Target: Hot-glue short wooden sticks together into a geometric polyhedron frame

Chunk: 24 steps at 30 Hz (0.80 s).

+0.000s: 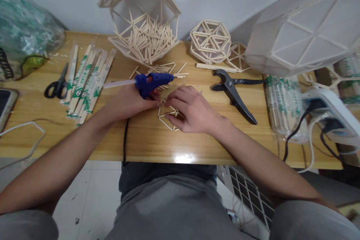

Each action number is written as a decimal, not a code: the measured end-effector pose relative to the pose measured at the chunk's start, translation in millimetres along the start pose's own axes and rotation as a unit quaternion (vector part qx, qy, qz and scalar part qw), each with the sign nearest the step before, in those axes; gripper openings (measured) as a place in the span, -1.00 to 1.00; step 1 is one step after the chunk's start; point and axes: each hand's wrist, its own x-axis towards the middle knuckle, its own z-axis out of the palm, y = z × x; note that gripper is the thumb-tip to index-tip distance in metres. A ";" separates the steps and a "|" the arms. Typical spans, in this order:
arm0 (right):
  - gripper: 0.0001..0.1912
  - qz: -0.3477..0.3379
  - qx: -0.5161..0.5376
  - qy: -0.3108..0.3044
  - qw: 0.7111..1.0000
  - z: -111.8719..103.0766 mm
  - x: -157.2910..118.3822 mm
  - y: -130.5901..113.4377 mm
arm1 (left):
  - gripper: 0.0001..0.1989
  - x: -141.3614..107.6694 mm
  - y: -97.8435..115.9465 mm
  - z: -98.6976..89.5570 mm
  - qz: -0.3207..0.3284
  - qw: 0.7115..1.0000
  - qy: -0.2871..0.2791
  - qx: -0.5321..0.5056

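In my left hand (132,99) is a blue glue gun (153,81), its nozzle pointing right and a pale glue stick poking out of its back end. That hand's fingertips reach the edge of a small wheel-like frame of wooden sticks (164,120) lying flat on the table. My right hand (191,108) bends over the right side of the same frame, covering part of it. Its fingers are curled, and whether they pinch a stick is hidden. Behind the glue gun, loose cut sticks (165,68) lie scattered.
A stick-frame basket (152,39) of cut sticks stands at the back. Right lie black pliers (234,93), wrapped chopsticks (285,105) and a power strip (334,116) with cables. Left are scissors (58,84) and more packed chopsticks (87,82). A smaller stick frame (210,41) stands behind.
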 end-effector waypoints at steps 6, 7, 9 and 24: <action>-0.84 0.014 0.007 -0.004 1.000 -0.4 -0.1 -1.2 | -0.64 1.7 -4.2 2.1 0.000 1.000 -0.005 -0.011; -0.84 0.013 0.007 -0.002 1.000 -0.5 0.1 -1.3 | -0.64 1.8 -4.0 2.1 -0.001 1.000 -0.003 -0.007; -0.85 0.012 0.007 0.000 1.000 -0.6 0.5 -1.4 | -0.63 1.6 -3.2 1.7 -0.006 1.000 0.002 0.003; -0.88 0.025 0.015 0.000 1.000 -0.3 0.4 -2.0 | -0.68 6.6 -2.1 -1.7 -0.016 1.000 -0.024 0.010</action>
